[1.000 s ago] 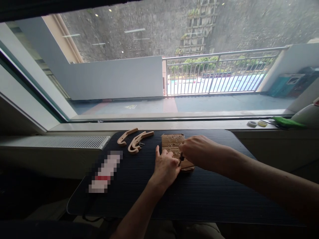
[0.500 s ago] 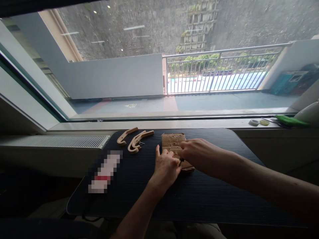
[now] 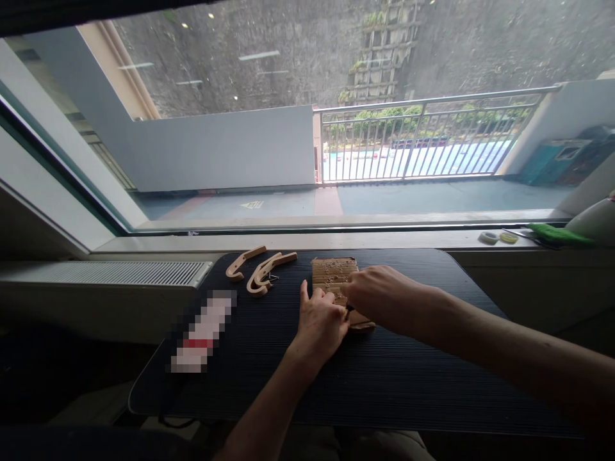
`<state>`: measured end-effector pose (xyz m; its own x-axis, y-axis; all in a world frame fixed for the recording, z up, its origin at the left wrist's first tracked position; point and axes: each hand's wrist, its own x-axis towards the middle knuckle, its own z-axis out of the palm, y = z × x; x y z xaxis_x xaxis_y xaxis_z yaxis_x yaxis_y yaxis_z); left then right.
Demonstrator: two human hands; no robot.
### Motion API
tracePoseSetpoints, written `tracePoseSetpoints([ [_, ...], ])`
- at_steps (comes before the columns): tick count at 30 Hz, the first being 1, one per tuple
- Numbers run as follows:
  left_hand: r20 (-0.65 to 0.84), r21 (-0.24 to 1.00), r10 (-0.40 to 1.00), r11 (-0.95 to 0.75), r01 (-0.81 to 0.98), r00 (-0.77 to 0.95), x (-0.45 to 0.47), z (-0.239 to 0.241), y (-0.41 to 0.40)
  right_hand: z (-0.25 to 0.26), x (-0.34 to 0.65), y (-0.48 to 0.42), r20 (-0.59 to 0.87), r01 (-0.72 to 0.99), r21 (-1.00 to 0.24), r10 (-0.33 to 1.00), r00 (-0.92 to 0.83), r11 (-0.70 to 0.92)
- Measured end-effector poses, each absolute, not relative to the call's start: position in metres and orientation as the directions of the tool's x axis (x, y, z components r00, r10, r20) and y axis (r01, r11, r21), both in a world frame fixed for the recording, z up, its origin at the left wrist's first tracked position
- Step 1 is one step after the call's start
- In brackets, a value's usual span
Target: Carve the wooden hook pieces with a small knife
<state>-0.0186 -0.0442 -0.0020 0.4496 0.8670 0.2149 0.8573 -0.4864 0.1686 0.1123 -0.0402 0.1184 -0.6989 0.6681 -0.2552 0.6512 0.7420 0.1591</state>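
Observation:
A piece of corrugated cardboard (image 3: 336,264) lies on the dark table, sprinkled with small crumbs. My left hand (image 3: 321,319) bears down on its left side, one finger raised and the others bent. Whatever those fingers press or grip is hidden beneath them. Over the right part of the cardboard, my right hand (image 3: 377,291) is closed in a fist around a hand tool with a thin dark shaft (image 3: 348,310). The shaft points down right beside my left fingertips. Its handle is hidden in the fist, so its exact kind does not show.
Left of the cardboard lie curved wooden hooks (image 3: 256,282) with small screws (image 3: 273,277) beside them. A blurred pink-white strip (image 3: 206,326) rests at the table's left. Tape rolls (image 3: 489,237) and a green item (image 3: 560,234) sit on the windowsill behind the dark table (image 3: 432,384).
My right hand has turned slightly and shifted a little left, and more of the dark shaft shows. The left hand and the cardboard have stayed in place.

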Motion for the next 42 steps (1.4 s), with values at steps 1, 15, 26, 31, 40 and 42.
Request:
tracePoseSetpoints([
  [1,0.22,0.169,0.866,-0.488,0.856,0.45,-0.019,-0.003,-0.044,0.121,0.113,-0.041,-0.257,0.662,0.146,0.674,-0.692,0.735],
  [15,0.233,0.172,0.864,-0.489,0.855,0.447,-0.018,-0.002,-0.044,0.118,0.116,-0.042,-0.252,0.649,0.093,0.649,-0.718,0.755],
  [26,0.241,0.173,0.858,-0.497,0.85,0.453,-0.018,-0.003,-0.042,0.115,0.116,-0.037,-0.239,0.675,0.136,0.685,-0.689,0.726],
  [31,0.255,0.159,0.855,-0.498,0.852,0.452,-0.018,-0.006,-0.042,0.118,0.117,-0.038,-0.255,0.684,0.166,0.701,-0.666,0.71],
  [40,0.248,0.156,0.858,-0.493,0.856,0.449,-0.019,-0.006,-0.042,0.13,0.119,-0.047,-0.256,0.683,0.07,0.675,-0.692,0.727],
  [42,0.25,0.156,0.858,-0.493,0.856,0.448,-0.018,-0.006,-0.043,0.128,0.117,-0.047,-0.257,0.675,0.058,0.665,-0.701,0.735],
])
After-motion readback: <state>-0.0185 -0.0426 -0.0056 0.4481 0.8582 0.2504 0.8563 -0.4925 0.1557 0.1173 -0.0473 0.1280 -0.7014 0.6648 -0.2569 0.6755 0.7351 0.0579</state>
